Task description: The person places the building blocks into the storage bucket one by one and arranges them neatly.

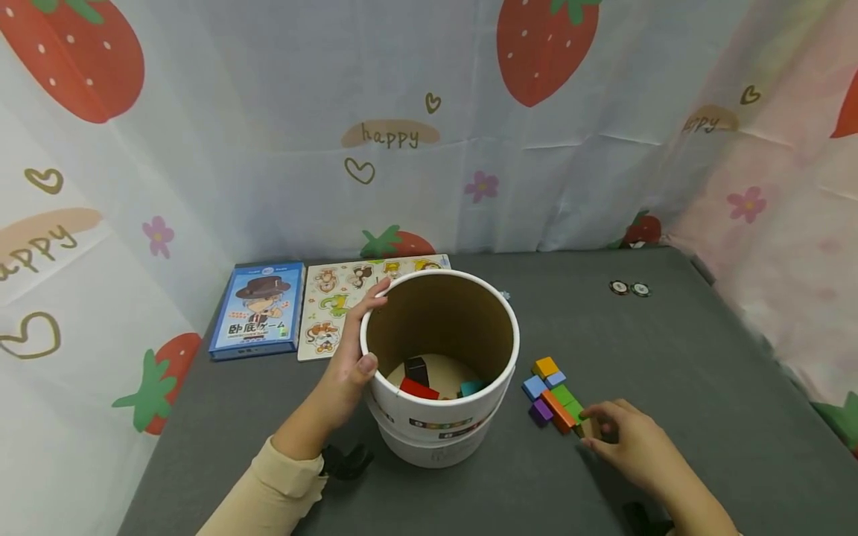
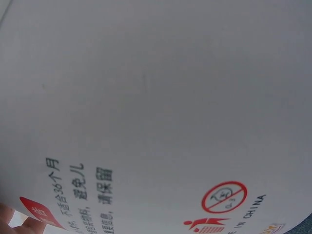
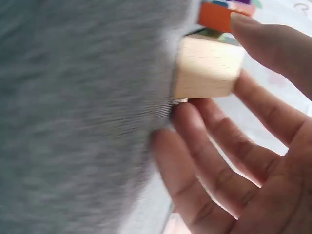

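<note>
My left hand grips the rim of a white bucket, which stands upright and open at the top. Inside lie a black block, a red block and a teal block. Right of the bucket, several coloured blocks sit side by side, among them an orange block, a green block and a purple block. At the group's near end my right hand holds a plain wooden block, with curved fingers around it. Printed text fills the bucket's side in the left wrist view.
Behind the bucket lie a blue game box and a board with animal pictures. Two round chips rest far right on the grey table. A strawberry-print curtain hangs around the table.
</note>
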Motion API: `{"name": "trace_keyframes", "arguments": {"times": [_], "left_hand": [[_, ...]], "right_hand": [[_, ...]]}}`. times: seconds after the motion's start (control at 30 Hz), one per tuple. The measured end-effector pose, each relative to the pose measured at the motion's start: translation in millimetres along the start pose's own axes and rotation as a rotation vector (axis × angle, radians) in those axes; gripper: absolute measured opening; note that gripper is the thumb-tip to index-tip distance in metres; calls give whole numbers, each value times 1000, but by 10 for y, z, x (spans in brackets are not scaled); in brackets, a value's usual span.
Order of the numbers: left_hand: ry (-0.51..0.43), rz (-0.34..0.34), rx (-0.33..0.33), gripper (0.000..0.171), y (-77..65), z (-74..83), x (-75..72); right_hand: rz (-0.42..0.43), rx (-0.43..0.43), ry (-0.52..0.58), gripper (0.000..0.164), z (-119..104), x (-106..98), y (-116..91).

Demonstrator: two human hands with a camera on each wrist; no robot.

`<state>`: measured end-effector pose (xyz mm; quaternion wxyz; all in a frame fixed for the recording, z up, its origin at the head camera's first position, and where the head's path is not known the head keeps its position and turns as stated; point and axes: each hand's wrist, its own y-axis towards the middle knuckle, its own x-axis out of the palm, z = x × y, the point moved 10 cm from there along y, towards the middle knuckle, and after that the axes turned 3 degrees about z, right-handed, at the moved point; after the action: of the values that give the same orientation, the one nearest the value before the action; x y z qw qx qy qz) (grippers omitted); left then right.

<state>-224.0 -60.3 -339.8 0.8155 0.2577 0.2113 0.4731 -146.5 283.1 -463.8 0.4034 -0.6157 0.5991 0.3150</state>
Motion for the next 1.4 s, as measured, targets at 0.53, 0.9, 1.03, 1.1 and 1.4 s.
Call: {"name": "trace_keyframes", "arguments": {"times": [0.53,0.9,1.03,1.1,1.4], "left_hand": [[3,-10,-8,81,-9,-39,17],[13,-24,-11,82,-21,-34,20],[16,-29,-8,80,-18,-31,11],[14,-31,-7,80,-17,-35,9],[3,-28,4,81,-18,-28,-2]], "right_hand": [[-55,60,48,22,99,116,-118],[55,-9,71,13,-109,-188,-207],[186,-106,74,13,-332,-464,-202],[257,-162,79,17,-471,-613,-214],[508,-572,168,31,-1435,-1210,-216]]}}
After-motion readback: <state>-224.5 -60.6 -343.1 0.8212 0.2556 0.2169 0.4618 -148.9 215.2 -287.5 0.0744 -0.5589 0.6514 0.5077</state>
